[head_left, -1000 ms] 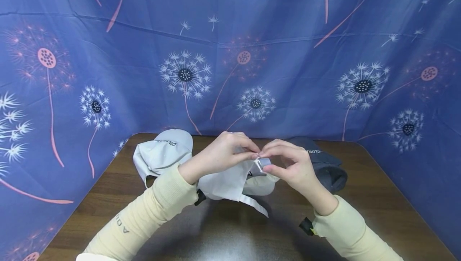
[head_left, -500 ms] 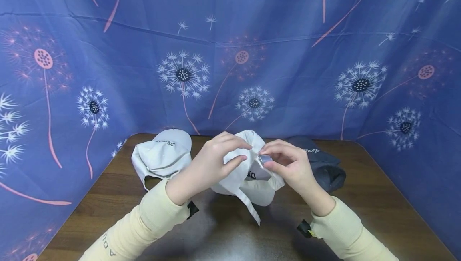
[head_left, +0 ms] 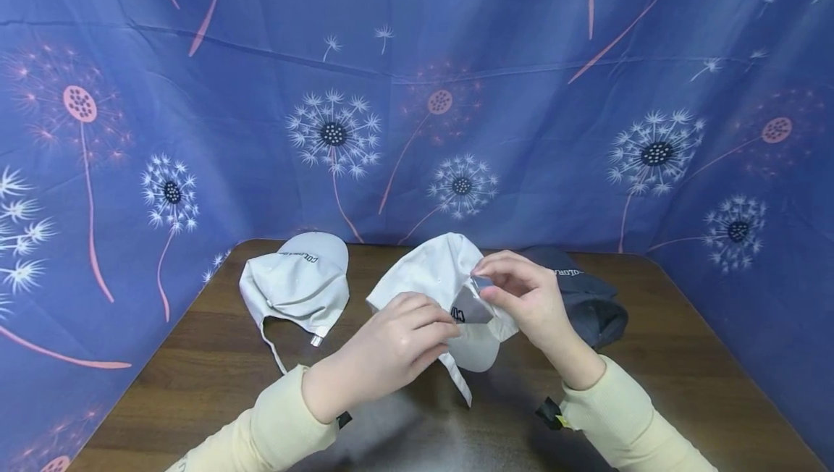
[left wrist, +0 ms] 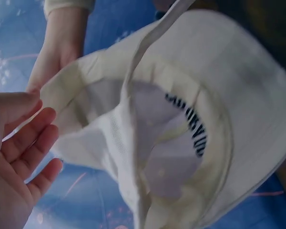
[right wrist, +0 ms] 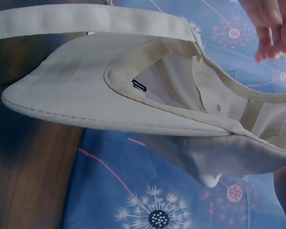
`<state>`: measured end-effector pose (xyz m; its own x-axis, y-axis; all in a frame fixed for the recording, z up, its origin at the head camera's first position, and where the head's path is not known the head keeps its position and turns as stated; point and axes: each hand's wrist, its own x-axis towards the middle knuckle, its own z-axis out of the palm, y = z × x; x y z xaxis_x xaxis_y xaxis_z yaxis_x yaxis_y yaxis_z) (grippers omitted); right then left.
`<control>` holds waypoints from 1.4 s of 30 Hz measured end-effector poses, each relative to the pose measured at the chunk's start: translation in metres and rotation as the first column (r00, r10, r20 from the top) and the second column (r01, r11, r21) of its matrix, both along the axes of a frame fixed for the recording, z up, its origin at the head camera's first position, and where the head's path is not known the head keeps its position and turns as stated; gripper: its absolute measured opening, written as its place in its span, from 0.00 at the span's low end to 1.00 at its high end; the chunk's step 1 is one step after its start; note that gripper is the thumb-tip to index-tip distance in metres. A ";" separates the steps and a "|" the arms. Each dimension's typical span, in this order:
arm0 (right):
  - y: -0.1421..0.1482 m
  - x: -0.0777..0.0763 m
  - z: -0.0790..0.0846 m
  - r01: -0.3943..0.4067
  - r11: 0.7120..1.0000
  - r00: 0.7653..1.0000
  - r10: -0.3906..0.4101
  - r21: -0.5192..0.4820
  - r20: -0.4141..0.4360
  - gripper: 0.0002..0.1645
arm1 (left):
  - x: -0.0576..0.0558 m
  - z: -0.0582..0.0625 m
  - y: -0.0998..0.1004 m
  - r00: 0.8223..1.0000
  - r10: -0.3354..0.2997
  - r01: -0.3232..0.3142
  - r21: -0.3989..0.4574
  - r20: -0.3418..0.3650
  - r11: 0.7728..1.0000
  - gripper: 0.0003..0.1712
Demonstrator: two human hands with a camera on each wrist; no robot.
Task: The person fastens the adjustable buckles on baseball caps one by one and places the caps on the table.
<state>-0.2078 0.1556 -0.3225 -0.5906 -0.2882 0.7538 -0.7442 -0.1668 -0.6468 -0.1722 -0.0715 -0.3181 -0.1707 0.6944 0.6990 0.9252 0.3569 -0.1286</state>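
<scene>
In the head view, pinching a white cap [head_left: 423,269] by its buckle [head_left: 481,283] in the right hand [head_left: 528,298], over the bench [head_left: 195,385] at the frame's centre. Having just dropped the left hand [head_left: 400,342] from the buckle to below it, leaving the strap [head_left: 457,378] dangling, presumably unfastened. In the left wrist view, relaxed left fingers [left wrist: 44,177] at left, holding nothing. In the right wrist view, strap across the upper left.
</scene>
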 end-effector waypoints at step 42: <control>0.006 -0.013 -0.007 0.157 0.987 0.976 -0.149 -0.034 0.160 0.10 | -0.006 -0.100 0.027 0.577 0.177 -0.267 -0.020 0.797 0.963 0.07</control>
<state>-0.2209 0.1613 -0.3295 -0.7365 -0.1526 0.6590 -0.6536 -0.0910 -0.7514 -0.1782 -0.0449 -0.4183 -0.8236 0.4981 0.2713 0.5377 0.5336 0.6528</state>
